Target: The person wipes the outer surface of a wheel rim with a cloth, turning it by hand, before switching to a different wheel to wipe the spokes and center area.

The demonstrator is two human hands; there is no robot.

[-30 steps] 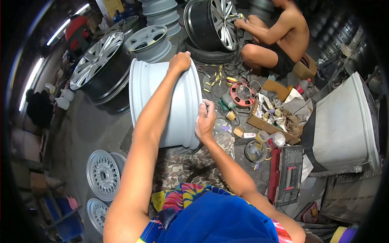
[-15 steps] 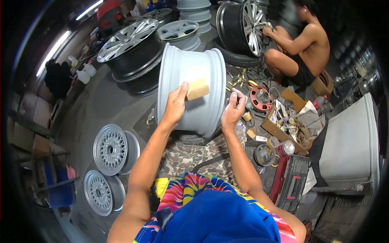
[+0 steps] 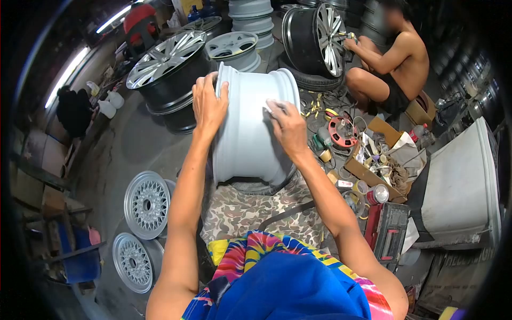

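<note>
A light grey wheel barrel [image 3: 250, 128] stands in front of my knees, tilted a little. My left hand [image 3: 210, 105] is wrapped over its left rim, fingers on the outer edge and thumb on the near side. Against the barrel's upper right surface rests my right hand [image 3: 288, 127], its fingers bent and drawn together. Something whitish shows at those fingertips, too small to make out. The tan pad does not show in either hand.
Another person [image 3: 408, 53] crouches at the upper right by a black and silver wheel [image 3: 330, 40]. Large rims [image 3: 168, 58] stand at the upper left, mesh wheels [image 3: 148, 204] lower left. A cluttered cardboard box [image 3: 368, 170] and toolbox [image 3: 392, 234] are at the right.
My left hand has moved up and left onto the rim, and the tan pad it held is out of sight. My right hand has come from beside the barrel onto its surface.
</note>
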